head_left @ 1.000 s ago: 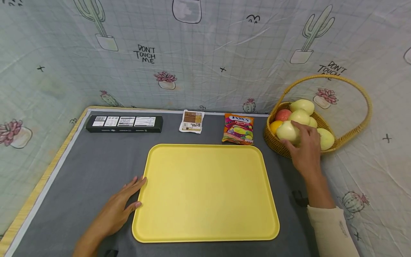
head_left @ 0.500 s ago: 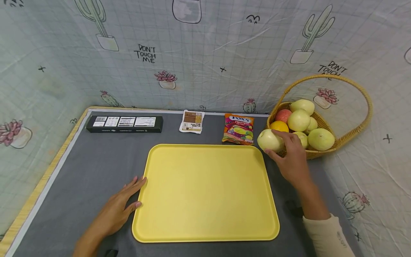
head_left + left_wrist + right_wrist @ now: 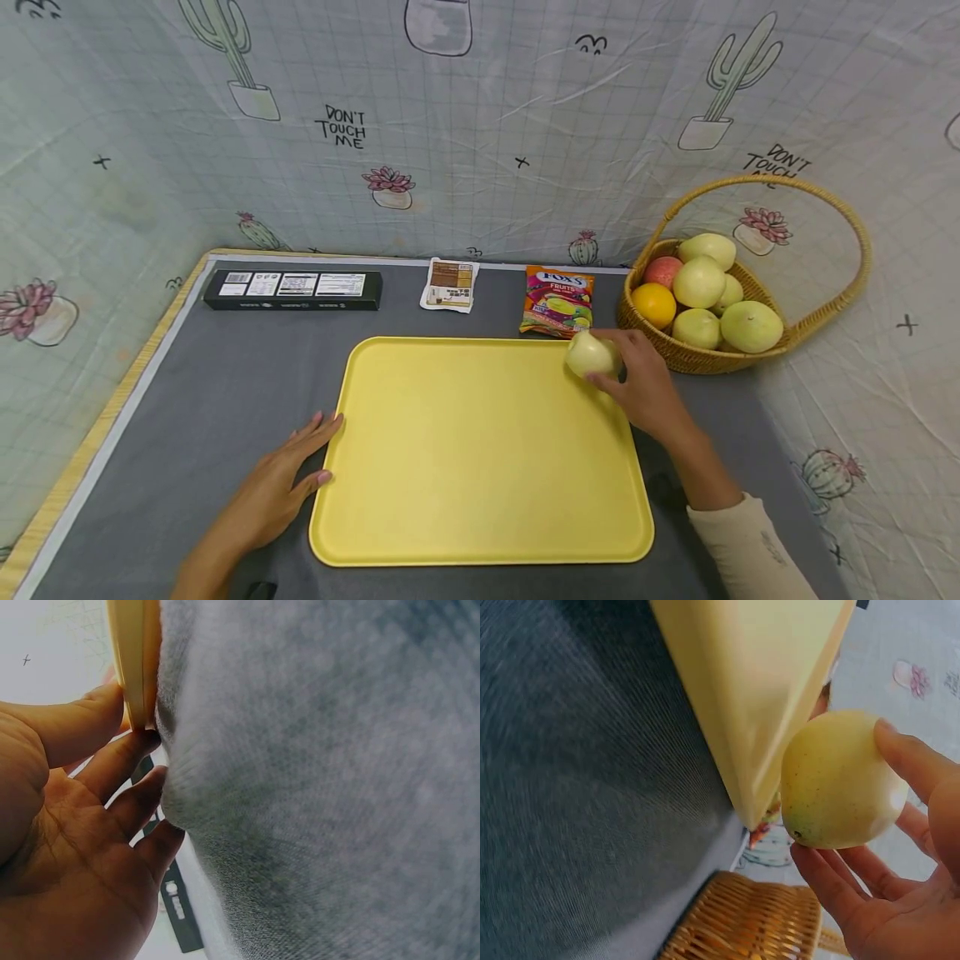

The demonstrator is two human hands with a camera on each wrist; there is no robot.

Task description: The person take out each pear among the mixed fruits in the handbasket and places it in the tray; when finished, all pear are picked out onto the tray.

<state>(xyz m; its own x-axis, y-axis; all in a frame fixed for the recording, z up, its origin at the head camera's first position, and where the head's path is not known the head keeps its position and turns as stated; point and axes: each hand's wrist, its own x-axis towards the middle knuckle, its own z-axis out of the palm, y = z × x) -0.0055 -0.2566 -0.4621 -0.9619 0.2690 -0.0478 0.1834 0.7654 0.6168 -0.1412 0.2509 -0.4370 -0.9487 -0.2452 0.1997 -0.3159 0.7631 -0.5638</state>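
Observation:
My right hand holds a pale yellow-green fruit, round like an apple or pear, above the tray's back right corner. In the right wrist view the fruit has small speckles and a dark spot at one end; thumb and fingers grip it from opposite sides. Below it lies a yellow rectangular tray with a raised rim. My left hand touches the tray's left edge, fingers nearly straight. From the left wrist, the thumb and index fingertip meet the tray's side.
A wicker basket with a tall handle stands at the back right, holding several yellow-green fruits, an orange and a red fruit. Along the back lie a candy bag, a small packet and a long black box.
My right hand has taken the yellow-green fruit out of the basket and carried it left to the tray's back right corner. The left hand has stayed at the tray's edge.

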